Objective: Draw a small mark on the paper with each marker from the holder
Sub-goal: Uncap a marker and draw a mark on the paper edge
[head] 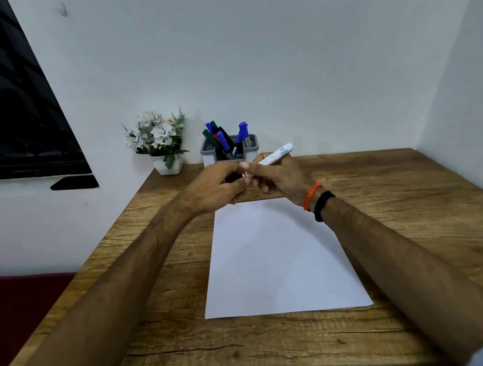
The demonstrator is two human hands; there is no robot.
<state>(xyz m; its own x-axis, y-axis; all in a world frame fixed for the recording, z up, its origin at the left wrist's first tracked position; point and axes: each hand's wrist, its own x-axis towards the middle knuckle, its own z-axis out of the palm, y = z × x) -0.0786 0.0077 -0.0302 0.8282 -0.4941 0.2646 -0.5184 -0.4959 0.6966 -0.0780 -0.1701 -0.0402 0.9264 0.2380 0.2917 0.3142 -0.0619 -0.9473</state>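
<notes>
Head view, one entry per item, placed relative to the paper.

Right hand (pixel 277 176): raised over the paper's far edge, fingers clamped around a white marker (pixel 273 158) whose barrel slanted up and to the right. An orange thread band (pixel 311 196) and a black band (pixel 322 205) sat on that wrist.

Left hand (pixel 220 186): touching the right hand above the same far edge, fingers curled over a dark cap (pixel 232 178) at the marker's lower end; whether the cap was seated or off could not be told.

Paper (pixel 279 261): white, unmarked, lying flat at the middle of the wooden bench (pixel 411 197).

Holder (pixel 229 151): grey, beyond the paper's far edge by the wall, carrying blue, green, red and black markers (pixel 224 139) standing tilted.

Flower pot (pixel 168 163): white, with white blooms, beyond the paper and left of the holder.

Window (pixel 9 115): dark, far left of the paper.
</notes>
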